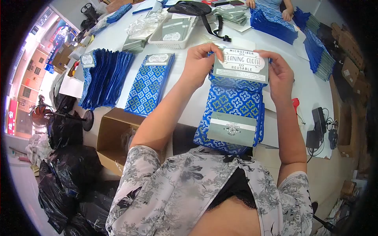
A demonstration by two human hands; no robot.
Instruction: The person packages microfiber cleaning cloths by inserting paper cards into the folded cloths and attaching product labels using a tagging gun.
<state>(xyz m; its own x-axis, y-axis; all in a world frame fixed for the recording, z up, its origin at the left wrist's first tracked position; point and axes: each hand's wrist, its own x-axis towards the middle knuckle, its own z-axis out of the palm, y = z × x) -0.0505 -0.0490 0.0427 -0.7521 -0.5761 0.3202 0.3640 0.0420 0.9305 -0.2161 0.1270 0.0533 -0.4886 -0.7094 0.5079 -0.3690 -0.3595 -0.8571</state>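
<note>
Between both hands is a grey-green and white card label (241, 63) printed "Microfiber cleaning cloth reusable", at the upper end of a blue patterned cleaning cloth (231, 100). My left hand (202, 63) pinches the label's upper left corner. At the upper right, my right hand (278, 70) has thumb and fingers closed on its edge. Another grey-green card (230, 129) lies face up on the lower part of the cloth, which rests on more folded cloths at the table's near edge. Whether the label is joined to the cloth I cannot tell.
Left on the white table (189, 78) are a labelled cloth stack (147, 84) and a row of folded cloths (106, 76). Behind stands a white basket (169, 41) of cards. Another person's hand (287, 15) touches cloths at the back. A cardboard box (116, 133) sits below left.
</note>
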